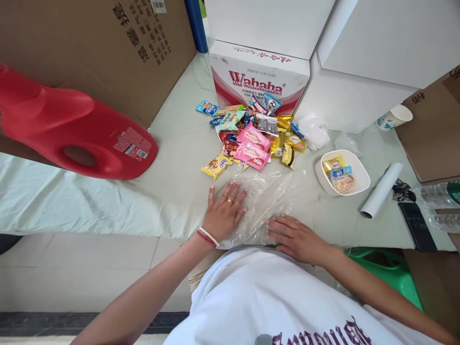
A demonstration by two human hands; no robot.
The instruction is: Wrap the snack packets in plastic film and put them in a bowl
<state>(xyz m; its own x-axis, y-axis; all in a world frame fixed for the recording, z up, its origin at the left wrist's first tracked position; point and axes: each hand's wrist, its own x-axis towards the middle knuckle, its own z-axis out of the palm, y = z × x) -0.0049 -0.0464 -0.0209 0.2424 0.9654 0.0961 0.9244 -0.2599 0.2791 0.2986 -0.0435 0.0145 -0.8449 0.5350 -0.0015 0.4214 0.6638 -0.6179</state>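
A clear plastic bag [264, 196] lies flattened on the cloth-covered table in front of me. On its left edge rests my left hand [224, 211], palm down with the fingers spread. My right hand [296, 237] lies flat by the bag's lower right side, its fingers stretched out. Neither hand holds anything. Just beyond the bag is a heap of wrapped snacks, with pink wafer packets [253, 154] in front and a yellow cookie packet [216, 166] at the left. A white bowl [361, 178] to the right contains a few wrapped snacks.
Behind the snacks stands a Wahaba-type printed carton [258, 81]. A large red jug [89, 129] occupies the left. At right are a white roll [381, 190], a dark phone-like slab [417, 227], plastic bottles [436, 195] and a tipped paper cup [395, 116]. Crumpled clear plastic [314, 132] lies behind the bowl.
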